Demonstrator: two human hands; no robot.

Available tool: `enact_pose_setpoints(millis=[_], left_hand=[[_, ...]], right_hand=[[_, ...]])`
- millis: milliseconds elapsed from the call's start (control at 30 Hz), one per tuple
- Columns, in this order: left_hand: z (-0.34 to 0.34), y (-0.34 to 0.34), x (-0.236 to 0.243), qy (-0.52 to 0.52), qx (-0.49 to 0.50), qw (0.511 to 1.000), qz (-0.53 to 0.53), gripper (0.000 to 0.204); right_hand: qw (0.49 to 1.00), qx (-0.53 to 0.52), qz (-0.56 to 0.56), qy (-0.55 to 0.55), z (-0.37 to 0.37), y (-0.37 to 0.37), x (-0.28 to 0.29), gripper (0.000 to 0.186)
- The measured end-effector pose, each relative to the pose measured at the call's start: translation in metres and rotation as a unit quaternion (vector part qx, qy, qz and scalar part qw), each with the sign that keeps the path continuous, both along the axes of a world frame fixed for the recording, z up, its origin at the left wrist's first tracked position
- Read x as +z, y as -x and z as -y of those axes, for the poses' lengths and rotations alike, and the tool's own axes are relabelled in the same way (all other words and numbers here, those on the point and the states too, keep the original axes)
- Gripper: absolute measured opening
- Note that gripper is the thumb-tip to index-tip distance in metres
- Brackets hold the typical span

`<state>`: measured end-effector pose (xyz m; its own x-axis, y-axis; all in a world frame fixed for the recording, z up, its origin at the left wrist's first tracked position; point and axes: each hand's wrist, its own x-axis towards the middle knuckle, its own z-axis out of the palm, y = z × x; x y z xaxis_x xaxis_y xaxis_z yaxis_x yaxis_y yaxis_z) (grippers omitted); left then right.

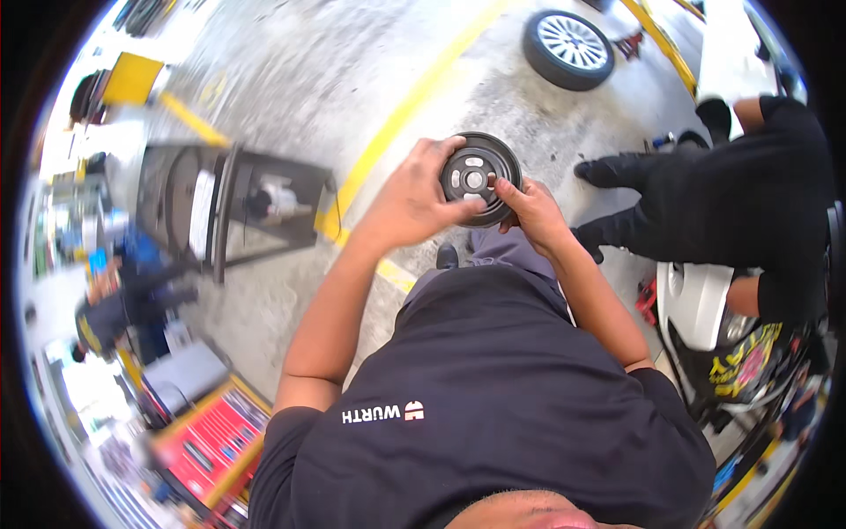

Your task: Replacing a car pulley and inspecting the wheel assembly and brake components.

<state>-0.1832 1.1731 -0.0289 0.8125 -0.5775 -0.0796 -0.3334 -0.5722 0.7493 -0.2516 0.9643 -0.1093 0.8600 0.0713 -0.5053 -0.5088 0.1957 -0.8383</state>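
A round black pulley (485, 167) with a grooved-looking rim and several slots around its hub is held up in front of me, face towards me. My left hand (414, 198) wraps its left side, fingers at the upper rim and thumb across the lower face. From the right, my right hand (533, 212) grips the rim, its thumb on the face and the other fingers mostly hidden behind. Both hands touch the pulley well above the concrete floor.
Left of me stands a dark metal cart (227, 212). A red tool tray (211, 441) lies at lower left. A wheel with tyre (573, 42) rests on the floor ahead. Close at right, a person in black (723, 203) bends by a white car (696, 304); another person (128, 309) is at left.
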Motion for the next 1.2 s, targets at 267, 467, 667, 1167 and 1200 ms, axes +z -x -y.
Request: enact_pose_setpoints(millis=[267,467,667,1167,1200], left_hand=[[0.106,-0.242,-0.093,0.196,-0.066,0.905,-0.372,0.075],[0.23,-0.327,-0.115,0.307,-0.178,0.776,-0.521,0.076],[0.372,-0.425,-0.119,0.217,-0.199,0.656,-0.695,0.05],[0.701,-0.499,-0.142,-0.039,-0.379,0.536,-0.753,0.055],[0.722,-0.493,-0.143,-0.049,-0.424,0.51,-0.747,0.056]], right_hand=[[0.967,-0.168,0.093,0.166,0.107,-0.143,0.005,0.049],[0.97,-0.222,0.087,0.055,0.194,-0.223,0.012,0.057],[0.905,-0.408,0.043,-0.109,0.271,-0.28,-0.013,0.054],[0.703,-0.692,0.108,-0.123,0.43,-0.337,-0.062,0.039],[0.696,-0.7,0.124,-0.102,0.442,-0.331,-0.064,0.036]])
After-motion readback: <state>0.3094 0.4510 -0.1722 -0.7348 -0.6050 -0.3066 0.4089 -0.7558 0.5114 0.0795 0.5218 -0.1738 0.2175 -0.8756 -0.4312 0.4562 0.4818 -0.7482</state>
